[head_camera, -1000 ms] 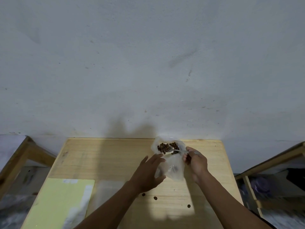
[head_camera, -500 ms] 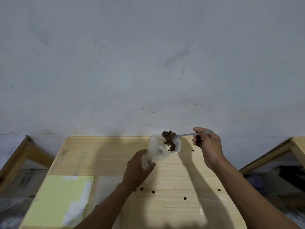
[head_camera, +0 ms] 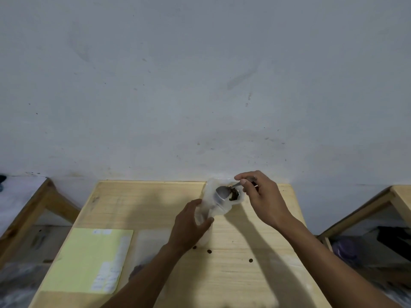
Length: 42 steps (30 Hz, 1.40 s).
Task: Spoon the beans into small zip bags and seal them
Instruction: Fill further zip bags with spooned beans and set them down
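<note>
My left hand (head_camera: 191, 225) grips a small clear zip bag (head_camera: 213, 205) by its lower part and holds it up above the wooden table (head_camera: 155, 201). My right hand (head_camera: 260, 196) pinches the handle of a metal spoon (head_camera: 223, 193), whose bowl is tipped inside the bag's open mouth. Dark brown beans (head_camera: 234, 194) sit at the spoon's edge, in the bag's opening. The bag's bottom is hidden behind my left hand.
A pale yellow sheet (head_camera: 89, 258) lies on the table's near left. A clear plastic piece (head_camera: 151, 243) lies beside it. Loose beans (head_camera: 208, 251) are scattered on the wood near my left wrist. Wooden frames (head_camera: 33, 210) stand to both sides; a wall rises behind.
The spoon, loaded with beans above the bag half a second ago, has tipped down into the bag's mouth. My right hand moved left toward the bag.
</note>
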### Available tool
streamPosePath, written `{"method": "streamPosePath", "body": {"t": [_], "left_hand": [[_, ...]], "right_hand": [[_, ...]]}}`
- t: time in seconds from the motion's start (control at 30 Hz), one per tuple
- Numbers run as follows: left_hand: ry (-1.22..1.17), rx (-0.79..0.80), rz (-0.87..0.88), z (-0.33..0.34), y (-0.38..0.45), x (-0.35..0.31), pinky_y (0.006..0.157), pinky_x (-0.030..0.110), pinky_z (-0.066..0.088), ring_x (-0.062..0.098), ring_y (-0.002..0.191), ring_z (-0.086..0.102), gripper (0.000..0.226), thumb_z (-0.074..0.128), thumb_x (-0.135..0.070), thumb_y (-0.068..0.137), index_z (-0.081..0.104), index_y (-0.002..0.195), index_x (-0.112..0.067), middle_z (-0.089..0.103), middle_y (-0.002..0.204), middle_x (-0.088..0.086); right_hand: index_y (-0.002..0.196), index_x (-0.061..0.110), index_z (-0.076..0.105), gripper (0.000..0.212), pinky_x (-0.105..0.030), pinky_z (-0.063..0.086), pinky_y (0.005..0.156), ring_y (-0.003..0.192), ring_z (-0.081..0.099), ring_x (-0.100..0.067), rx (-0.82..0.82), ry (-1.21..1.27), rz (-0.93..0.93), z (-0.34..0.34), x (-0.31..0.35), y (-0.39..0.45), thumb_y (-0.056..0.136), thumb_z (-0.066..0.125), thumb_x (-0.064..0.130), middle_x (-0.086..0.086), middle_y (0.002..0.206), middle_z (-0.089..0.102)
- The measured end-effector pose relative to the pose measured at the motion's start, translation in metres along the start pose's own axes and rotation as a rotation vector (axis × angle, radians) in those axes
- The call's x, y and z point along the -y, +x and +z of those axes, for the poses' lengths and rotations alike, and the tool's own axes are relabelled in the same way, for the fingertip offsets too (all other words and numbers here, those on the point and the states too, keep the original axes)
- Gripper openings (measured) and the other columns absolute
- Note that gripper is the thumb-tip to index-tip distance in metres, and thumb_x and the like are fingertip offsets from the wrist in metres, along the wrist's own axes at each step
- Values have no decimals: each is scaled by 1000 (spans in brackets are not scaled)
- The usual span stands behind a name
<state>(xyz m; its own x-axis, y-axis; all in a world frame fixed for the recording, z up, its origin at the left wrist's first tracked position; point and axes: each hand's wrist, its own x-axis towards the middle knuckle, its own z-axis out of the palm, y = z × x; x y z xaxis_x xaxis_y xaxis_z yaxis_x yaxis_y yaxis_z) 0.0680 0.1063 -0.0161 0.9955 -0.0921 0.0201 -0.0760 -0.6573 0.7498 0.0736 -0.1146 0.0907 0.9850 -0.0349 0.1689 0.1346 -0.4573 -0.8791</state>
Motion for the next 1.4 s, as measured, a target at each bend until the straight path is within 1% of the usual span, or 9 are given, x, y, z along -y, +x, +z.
{"method": "streamPosePath", "body": {"t": [0.13,0.33,0.53,0.83,0.97,1.07,1.17,1.27,1.4], "left_hand": [[-46,-46,-36,-4,-11,7,91,24,43,11,114,55,63,77,-41,78,51,130,-18,58,126,-7],[-90,-125,-102,-14,-27,22,88,28,50,9,106,59,66,75,-49,77,52,130,-17,61,120,-7],[-114,-125,-144,-18,-39,31,87,28,51,10,106,60,67,76,-50,76,52,129,-17,62,119,-7],[-133,-111,-156,-14,-39,21,86,17,41,6,109,57,66,77,-48,76,52,129,-19,61,121,-10],[-139,-93,-151,-8,-38,17,86,19,44,5,109,56,66,77,-50,75,51,129,-21,60,121,-12],[-136,-94,-146,-5,-36,14,86,21,44,6,106,57,66,79,-48,73,52,127,-21,61,119,-11],[-127,-83,-137,-3,-33,9,87,24,45,6,107,56,69,79,-49,72,51,128,-21,60,120,-12],[-116,-59,-96,0,-28,5,90,25,44,7,109,55,70,80,-47,72,50,129,-21,58,122,-11],[-107,25,-40,1,-22,-3,90,25,46,3,107,54,71,78,-54,69,50,129,-27,56,121,-15]], "right_hand": [[101,22,65,16,-13,46,68,74,62,-2,-190,116,52,-3,0,0,101,50,18,9,89,65],[97,13,58,11,-32,50,71,65,53,-15,-388,479,481,10,-53,-11,101,48,13,-9,84,56],[103,6,65,16,-30,49,63,68,55,-20,-253,492,828,41,-113,-38,100,49,9,-13,80,60],[83,3,56,23,-30,44,53,57,48,-22,-214,721,986,56,-120,-48,101,40,1,-16,70,50],[106,-5,56,14,-34,41,56,55,48,-26,-229,655,1014,54,-127,-49,100,47,5,-21,69,53],[125,9,38,32,-35,43,52,57,50,-30,-228,750,1073,50,-123,-49,96,50,3,-26,74,53],[128,14,39,35,-37,48,58,67,58,-33,-150,763,1031,47,-97,-46,98,56,19,-23,75,59],[121,18,59,34,-33,52,74,88,69,-23,53,539,734,47,-63,-44,91,67,32,-11,103,70],[105,12,71,18,-21,55,69,78,66,-8,91,454,496,56,-36,-41,87,71,14,1,89,71]]}}
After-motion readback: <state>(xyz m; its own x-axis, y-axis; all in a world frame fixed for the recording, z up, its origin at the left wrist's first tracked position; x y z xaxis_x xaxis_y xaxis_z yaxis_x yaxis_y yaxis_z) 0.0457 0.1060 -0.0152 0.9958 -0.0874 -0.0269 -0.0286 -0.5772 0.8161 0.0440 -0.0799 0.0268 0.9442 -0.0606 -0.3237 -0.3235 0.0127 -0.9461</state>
